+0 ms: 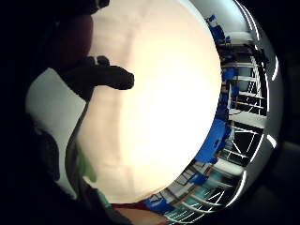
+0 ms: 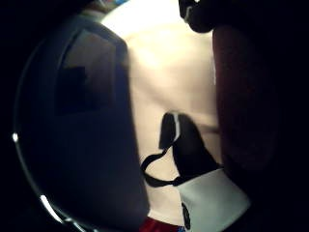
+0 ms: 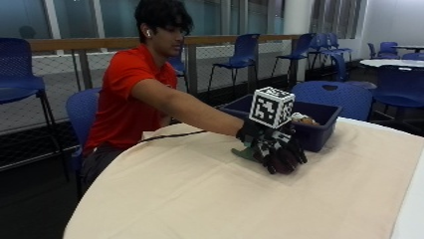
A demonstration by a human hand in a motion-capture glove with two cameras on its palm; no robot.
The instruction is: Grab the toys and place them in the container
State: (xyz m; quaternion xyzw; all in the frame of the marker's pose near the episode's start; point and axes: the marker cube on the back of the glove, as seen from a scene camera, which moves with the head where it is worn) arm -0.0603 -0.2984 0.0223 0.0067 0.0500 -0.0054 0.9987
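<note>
1. Toy-wise, a dark red toy (image 2: 241,96) sits close against the palm, low on the cloth-covered bench (image 3: 199,199), on the near side of the container.
2. The right grip (image 3: 273,147) is over it with its gloved fingers curled down around it, so it looks to be grasping this toy at bench level.
3. A green toy (image 3: 240,153) lies on the bench just beside the grip, on the person's side.
4. The blue container (image 3: 318,134) stands just behind the grip, with a pale toy (image 3: 303,118) already showing inside it.
5. By my judgement, the pick-up is the step in hand. The next move calls for a lift clear of the near wall, a short carry over the rim and a release inside. The green toy is left for afterwards.
</note>
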